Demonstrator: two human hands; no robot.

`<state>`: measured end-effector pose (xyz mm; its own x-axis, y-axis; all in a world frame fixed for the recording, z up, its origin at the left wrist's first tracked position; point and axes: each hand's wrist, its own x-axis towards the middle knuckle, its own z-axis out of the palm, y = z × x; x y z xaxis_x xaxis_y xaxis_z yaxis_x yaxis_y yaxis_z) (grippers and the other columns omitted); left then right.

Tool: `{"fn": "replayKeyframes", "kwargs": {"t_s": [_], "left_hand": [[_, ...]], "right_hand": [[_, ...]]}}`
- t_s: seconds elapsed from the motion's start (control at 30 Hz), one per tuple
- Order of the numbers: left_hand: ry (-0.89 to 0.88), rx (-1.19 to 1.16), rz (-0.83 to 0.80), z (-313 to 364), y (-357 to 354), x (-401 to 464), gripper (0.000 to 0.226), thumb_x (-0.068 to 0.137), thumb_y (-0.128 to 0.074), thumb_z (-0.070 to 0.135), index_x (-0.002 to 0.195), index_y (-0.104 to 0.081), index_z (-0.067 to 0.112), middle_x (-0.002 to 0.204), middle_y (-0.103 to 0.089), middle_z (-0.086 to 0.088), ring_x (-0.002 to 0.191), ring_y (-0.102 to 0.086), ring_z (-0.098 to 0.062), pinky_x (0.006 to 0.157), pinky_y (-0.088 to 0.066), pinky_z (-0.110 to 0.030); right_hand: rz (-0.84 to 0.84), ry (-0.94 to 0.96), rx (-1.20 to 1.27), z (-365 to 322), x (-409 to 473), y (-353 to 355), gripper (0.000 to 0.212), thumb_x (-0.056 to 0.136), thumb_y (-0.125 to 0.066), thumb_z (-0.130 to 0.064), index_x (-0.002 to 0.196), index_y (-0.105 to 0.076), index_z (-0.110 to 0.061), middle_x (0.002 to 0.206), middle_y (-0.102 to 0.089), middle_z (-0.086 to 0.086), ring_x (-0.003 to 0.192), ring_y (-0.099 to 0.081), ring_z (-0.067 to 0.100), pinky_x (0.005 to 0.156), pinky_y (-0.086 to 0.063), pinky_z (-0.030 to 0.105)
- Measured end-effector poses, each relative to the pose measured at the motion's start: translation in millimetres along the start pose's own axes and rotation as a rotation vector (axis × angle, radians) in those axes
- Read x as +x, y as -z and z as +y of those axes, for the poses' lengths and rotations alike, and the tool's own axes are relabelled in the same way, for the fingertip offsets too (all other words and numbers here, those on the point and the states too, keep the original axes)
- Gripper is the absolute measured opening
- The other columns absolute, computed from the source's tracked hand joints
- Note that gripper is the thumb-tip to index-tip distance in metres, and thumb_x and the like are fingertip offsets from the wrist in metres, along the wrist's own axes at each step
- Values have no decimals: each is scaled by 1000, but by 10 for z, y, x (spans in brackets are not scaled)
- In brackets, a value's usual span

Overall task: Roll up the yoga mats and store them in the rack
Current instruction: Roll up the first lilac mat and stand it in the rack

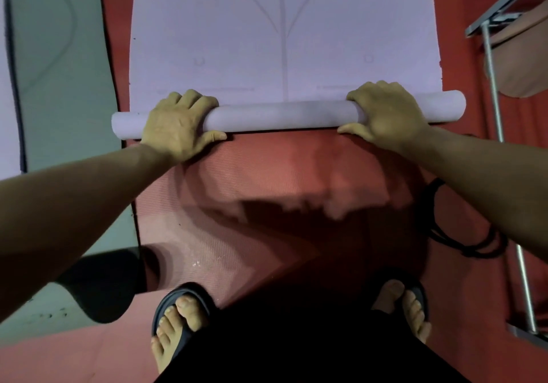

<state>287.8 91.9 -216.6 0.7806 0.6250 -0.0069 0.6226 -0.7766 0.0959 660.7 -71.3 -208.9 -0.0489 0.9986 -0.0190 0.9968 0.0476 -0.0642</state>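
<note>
At the left edge of the frame a grey-green mat [62, 65] lies flat and unrolled, so at least one more mat is left to do. Across the middle, the lilac mat [284, 27] has only a thin roll [284, 114] started at its near end; most of its length stretches flat toward the top of the frame. The left hand [178, 127] clamps over the roll near its left end, fingers curled over the top and thumb tucked beneath. The right hand [388, 116] grips the same way near the right end. The roll sits on a red mat [267, 181] (also unrolled). Ahead the path looks open; at the right edge a metal frame [492, 86] stands close.
</note>
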Motion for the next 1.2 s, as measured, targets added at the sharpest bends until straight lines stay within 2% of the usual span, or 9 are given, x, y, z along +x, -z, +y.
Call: {"fn": "replayKeyframes", "kwargs": {"t_s": [0.27,0.5,0.6,0.73,0.83,0.9,0.97,1.03,1.2], "left_hand": [[-54,-97,-103,305,25,-638,68,89,-35,69,136,-56,24,110,-65,-9,78,-60,-37,73,-52,-44],[-76,41,-73,208,-43,-505,81,82,-32,80,142,-48,28,121,-49,-14,103,-47,-36,89,-35,-49],[-125,-124,-202,69,29,-267,86,71,-35,92,130,-50,31,114,-51,-10,99,-50,-34,87,-41,-48],[-32,-319,-396,3,105,-130,77,64,-31,98,117,-45,44,117,-59,10,105,-54,-20,89,-47,-43],[12,-375,-432,-2,142,-74,78,58,-33,101,114,-48,50,118,-60,14,106,-56,-15,93,-46,-40],[84,-411,-456,-46,185,30,74,59,-39,99,114,-54,52,120,-60,19,109,-56,-11,97,-44,-37],[149,-358,-510,-89,251,174,66,63,-46,91,113,-61,50,118,-61,19,111,-55,-11,94,-41,-32],[129,-269,-490,-74,329,271,58,65,-53,83,108,-65,46,116,-61,12,109,-54,-17,88,-41,-34],[23,-142,-47,300,379,224,34,89,-64,27,123,-66,27,123,-62,-4,99,-55,-35,74,-48,-39]], "right_hand": [[-81,57,59,-242,-656,-40,72,89,-42,-66,132,-59,-12,110,-68,14,90,-63,38,78,-48,46],[-82,68,-61,-189,-515,-94,75,88,-35,-70,145,-48,-23,128,-53,13,109,-50,37,90,-40,49],[-83,107,-2,-78,-299,11,66,89,-38,-68,140,-48,-27,120,-51,12,102,-49,37,90,-37,49],[128,350,26,-181,-318,-46,20,97,-51,-31,110,-65,-25,103,-61,11,81,-57,33,78,-41,44],[222,233,26,-485,-539,-133,30,92,-50,-10,110,-72,-19,109,-66,10,86,-62,35,81,-45,44],[197,71,-15,-648,-691,-177,40,92,-49,-15,129,-62,-15,133,-60,14,112,-58,40,99,-42,49],[80,-35,-124,-771,-767,-208,57,94,-47,-31,148,-42,-13,154,-39,15,138,-38,40,115,-27,56],[-20,-89,-129,-827,-677,-216,74,93,-45,-48,154,-28,-10,161,-24,18,146,-23,43,118,-16,61],[-148,-160,-165,-700,-164,-153,91,91,-36,-69,158,-9,-13,164,-13,18,150,-10,43,118,-6,64]]}}
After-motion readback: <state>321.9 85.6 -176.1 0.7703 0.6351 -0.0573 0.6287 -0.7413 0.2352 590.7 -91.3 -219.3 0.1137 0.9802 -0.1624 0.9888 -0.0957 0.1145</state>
